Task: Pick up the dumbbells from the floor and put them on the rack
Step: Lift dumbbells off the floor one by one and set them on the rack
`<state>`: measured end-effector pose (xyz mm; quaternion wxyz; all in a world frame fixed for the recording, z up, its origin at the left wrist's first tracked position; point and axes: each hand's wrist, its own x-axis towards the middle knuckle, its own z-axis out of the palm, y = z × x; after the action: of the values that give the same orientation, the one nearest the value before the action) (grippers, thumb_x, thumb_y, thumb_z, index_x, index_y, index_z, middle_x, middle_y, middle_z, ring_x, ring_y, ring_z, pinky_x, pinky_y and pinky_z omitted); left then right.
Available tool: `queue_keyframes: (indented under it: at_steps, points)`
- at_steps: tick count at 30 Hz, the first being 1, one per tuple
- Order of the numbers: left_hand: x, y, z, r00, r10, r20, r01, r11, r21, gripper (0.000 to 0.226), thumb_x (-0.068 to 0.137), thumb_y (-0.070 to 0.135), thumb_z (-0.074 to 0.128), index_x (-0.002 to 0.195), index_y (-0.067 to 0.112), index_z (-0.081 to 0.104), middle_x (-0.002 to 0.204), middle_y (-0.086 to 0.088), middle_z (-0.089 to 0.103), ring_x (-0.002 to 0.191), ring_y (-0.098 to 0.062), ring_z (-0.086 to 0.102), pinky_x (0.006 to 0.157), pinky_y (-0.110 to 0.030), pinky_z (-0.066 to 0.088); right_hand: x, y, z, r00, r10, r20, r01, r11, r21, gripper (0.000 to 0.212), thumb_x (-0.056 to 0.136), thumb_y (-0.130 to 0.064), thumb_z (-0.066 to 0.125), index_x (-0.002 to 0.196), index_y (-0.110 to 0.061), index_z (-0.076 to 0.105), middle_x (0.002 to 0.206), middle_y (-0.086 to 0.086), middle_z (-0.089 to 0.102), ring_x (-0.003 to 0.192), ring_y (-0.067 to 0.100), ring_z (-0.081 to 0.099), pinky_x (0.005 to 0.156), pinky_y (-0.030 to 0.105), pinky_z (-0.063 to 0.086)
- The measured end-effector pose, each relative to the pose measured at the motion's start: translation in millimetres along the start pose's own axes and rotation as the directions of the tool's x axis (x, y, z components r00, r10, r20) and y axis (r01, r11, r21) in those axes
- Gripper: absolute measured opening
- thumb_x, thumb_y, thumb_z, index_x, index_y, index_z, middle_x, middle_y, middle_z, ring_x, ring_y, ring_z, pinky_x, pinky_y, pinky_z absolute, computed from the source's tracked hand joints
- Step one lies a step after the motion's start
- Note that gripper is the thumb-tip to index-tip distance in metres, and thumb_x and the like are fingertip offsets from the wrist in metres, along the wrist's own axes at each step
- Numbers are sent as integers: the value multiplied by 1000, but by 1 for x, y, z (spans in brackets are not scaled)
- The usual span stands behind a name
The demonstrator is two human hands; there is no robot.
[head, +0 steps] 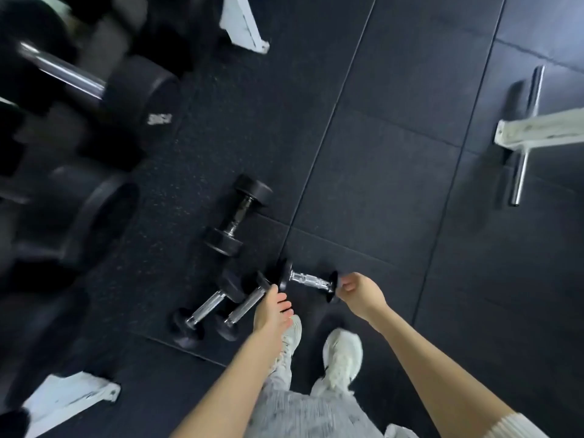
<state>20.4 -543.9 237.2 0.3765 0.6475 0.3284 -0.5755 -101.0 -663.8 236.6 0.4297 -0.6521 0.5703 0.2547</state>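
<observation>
I am bending over the floor [395, 159]. Four dumbbells are lying on it just past my shoes [343, 355].

The near dumbbell [308, 281] is lying at 12 o'clock from my feet, right between my two hands. My left hand [273, 308] is reaching toward its black end at 9 o'clock. My right hand [360, 295] is curling by its other end at 3 o'clock. I cannot tell if either hand is gripping anything yet.

Two small dumbbells [205, 308] are lying side by side at 9 o'clock from my left hand. The big dumbbell [235, 216] is lying farther out at 11 o'clock. The rack [246, 30] is standing well apart at 10 o'clock. It looks blurry, and big weights are sitting on it.

I am thinking these dumbbells are hard and heavy for their size, and they will not bend or break. The round ends look fat and smooth, so they may roll or slip. The shiny bar in the middle looks thin and a bit bumpy. I am thinking that is the best place to hold, with my fingers going all the way around. The big one may need both hands.
</observation>
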Motion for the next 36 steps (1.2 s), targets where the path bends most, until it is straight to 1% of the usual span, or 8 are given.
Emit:
queue_keyframes:
  at_steps: [2,6,10,12,15,20,29,36]
  points:
    - [50,-14,12,996,-92,5,91,981,-169,59,97,42,35,136,-1,43,141,-22,46,113,-33,52,87,-37,44,45,19,27,999,-21,46,25,996,-85,15,84,-16,58,70,-13,54,68,6,57,78,31,53,68,33,42]
    - [148,-33,38,986,-158,57,166,858,-487,74,94,53,33,145,0,28,148,-23,36,134,-38,40,110,-43,33,134,56,80,983,-136,126,169,935,-312,38,85,-26,60,119,-9,56,118,10,65,113,32,58,91,35,44]
    - [229,-45,61,987,-112,119,161,784,-599,85,90,59,38,146,-2,20,150,-24,31,140,-36,31,117,-43,25,210,84,119,933,-252,257,357,737,-574,50,87,-36,61,128,-11,49,130,8,59,126,26,51,116,37,20]
    - [252,-52,73,993,-97,72,121,816,-566,65,91,42,49,136,-3,39,134,-23,48,128,-32,46,111,-38,35,237,92,131,910,-259,325,412,668,-620,49,85,-37,63,125,-11,51,126,8,62,124,26,52,118,39,14]
    - [275,-62,90,997,-73,-17,57,881,-470,14,89,13,50,86,6,61,69,-6,70,76,-20,58,71,-24,46,262,98,140,871,-238,430,483,576,-659,48,83,-43,64,120,-13,56,118,6,67,118,27,57,117,43,14]
    - [284,-57,106,999,43,-13,-44,882,-470,53,81,-9,35,40,10,63,40,-2,59,59,-21,51,63,-26,43,276,98,137,861,-263,435,503,566,-654,38,85,-44,62,112,-17,61,114,2,68,111,26,60,103,37,31]
    - [140,1,135,995,96,-10,-92,921,-378,24,79,-15,38,68,2,51,69,-10,52,65,-22,53,69,-26,46,181,56,25,881,-350,319,473,675,-566,25,84,-42,58,90,-19,51,95,1,66,97,26,63,89,33,38]
    - [-82,78,156,974,214,76,-178,927,-329,26,71,-17,40,58,-2,56,61,-12,55,60,-25,54,66,-29,47,25,-33,-139,899,-368,238,436,700,-566,23,82,-40,57,83,-19,47,84,-4,58,78,21,53,76,29,40]
